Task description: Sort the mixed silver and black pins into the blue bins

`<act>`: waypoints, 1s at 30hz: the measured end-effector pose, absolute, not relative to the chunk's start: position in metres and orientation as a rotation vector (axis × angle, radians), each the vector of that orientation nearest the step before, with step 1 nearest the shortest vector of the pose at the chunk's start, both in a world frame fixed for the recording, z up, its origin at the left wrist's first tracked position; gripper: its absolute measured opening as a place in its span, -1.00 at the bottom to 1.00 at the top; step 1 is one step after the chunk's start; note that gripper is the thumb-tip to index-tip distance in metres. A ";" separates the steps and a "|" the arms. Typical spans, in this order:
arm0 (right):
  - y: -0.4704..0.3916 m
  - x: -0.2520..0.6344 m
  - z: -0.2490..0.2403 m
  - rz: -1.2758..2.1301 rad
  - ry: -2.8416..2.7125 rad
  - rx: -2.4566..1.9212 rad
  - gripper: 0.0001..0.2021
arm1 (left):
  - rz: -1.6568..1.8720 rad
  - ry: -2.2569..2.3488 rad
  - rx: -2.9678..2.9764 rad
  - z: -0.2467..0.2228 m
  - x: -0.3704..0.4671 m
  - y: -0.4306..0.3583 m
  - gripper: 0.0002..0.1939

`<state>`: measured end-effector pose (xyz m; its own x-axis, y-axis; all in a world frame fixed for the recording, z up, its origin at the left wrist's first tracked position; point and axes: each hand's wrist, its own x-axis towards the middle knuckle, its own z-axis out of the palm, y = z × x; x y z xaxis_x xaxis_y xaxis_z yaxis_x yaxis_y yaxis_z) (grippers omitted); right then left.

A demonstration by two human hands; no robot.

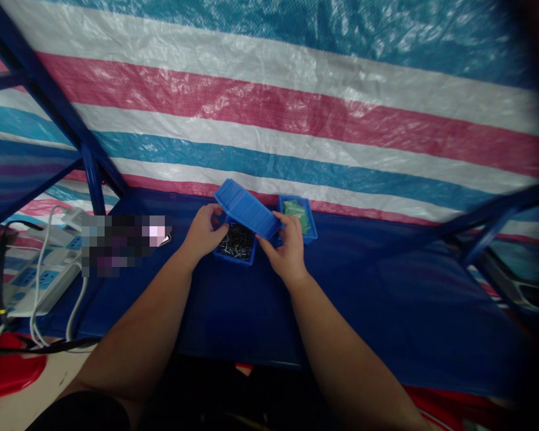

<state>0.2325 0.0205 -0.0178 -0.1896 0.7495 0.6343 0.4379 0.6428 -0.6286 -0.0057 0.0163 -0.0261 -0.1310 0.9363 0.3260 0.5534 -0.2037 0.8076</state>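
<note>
A blue plastic bin (248,209) is tilted, with its ribbed outer side showing, above a second blue bin (234,261) on the blue tabletop. The lower bin holds many small black and silver pieces (236,240), which look like screws. My right hand (288,246) grips the right end of the tilted bin, thumb below and fingers behind. At the left end, my left hand (205,230) is curled round the bins' edges; its thumb lies by the lower rim, and the tilted bin partly hides its fingertips. A third blue bin (313,232) with green pieces (296,214) stands just behind my right hand.
White power strips (49,287) with cables lie at the left, beside a pixelated patch (121,245). Striped plastic sheeting (296,120) hangs along the back of the blue table (363,311). Blue metal frame bars (90,173) rise at both sides.
</note>
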 end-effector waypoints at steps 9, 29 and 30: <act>0.025 0.231 -0.026 0.469 -1.602 -0.924 -0.41 | 0.927 1.689 1.665 -0.031 -0.007 0.015 -0.73; 0.028 0.233 -0.031 0.358 -1.582 -1.072 -0.36 | 1.086 1.805 1.604 -0.022 -0.011 0.019 -0.79; 0.028 0.233 -0.031 0.352 -1.574 -1.091 -0.37 | 1.075 1.820 1.583 -0.023 -0.011 0.019 -0.79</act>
<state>0.2335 0.0280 -0.0310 0.0617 0.7876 0.6131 0.4514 0.5259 -0.7209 -0.0108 0.0188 -0.0226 -0.2029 0.9709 0.1272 0.5797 0.0144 0.8147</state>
